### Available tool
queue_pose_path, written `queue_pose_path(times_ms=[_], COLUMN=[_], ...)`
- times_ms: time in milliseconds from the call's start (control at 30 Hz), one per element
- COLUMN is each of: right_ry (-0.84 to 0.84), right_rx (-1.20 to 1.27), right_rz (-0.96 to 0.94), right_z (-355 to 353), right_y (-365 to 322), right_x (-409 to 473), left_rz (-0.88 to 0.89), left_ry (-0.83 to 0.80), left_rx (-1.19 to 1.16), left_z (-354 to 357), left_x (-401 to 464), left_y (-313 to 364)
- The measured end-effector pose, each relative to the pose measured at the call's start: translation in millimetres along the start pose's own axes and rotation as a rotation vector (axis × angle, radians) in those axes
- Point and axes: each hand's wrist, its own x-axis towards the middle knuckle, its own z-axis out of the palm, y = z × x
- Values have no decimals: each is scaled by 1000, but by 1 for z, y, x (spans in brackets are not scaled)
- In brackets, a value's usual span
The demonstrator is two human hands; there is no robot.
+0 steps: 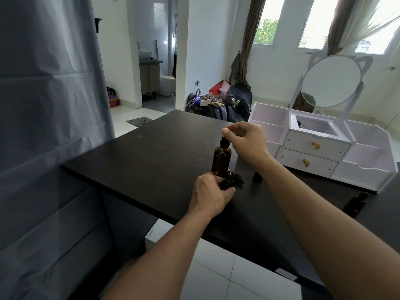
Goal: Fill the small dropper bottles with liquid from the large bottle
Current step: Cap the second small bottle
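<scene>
While my left hand grips an uncapped small dropper bottle and my right hand pinches the large bottle's dropper cap, I judge filling barely begun.

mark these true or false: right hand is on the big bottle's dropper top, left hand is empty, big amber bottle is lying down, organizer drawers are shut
1. The right hand pinches the dropper top of the large amber bottle. True.
2. The left hand is empty. False: it holds a small dropper bottle.
3. The large amber bottle lies on its side. False: it stands upright on the black table.
4. Both drawers of the white organizer are shut. True.
</scene>
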Motion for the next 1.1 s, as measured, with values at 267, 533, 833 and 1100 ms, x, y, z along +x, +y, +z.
queue_pose_path(times_ms=[267,533,833,1100], right_ry=[-127,-205,-97,6], right_rx=[-416,-628,-514,-233], right_rz=[62,142,112,59], right_z=[-20,-13,-36,-68], right_y=[29,39,36,17], right_x=[-39,-63,-73,-68], left_rz=[59,92,96,104], left_ry=[-13,21,34,16], left_rx=[32,46,76,90], left_z=[-5,-6,-3,-3], left_x=[-3,-5,-2,-2], left_y=[3,6,2,1])
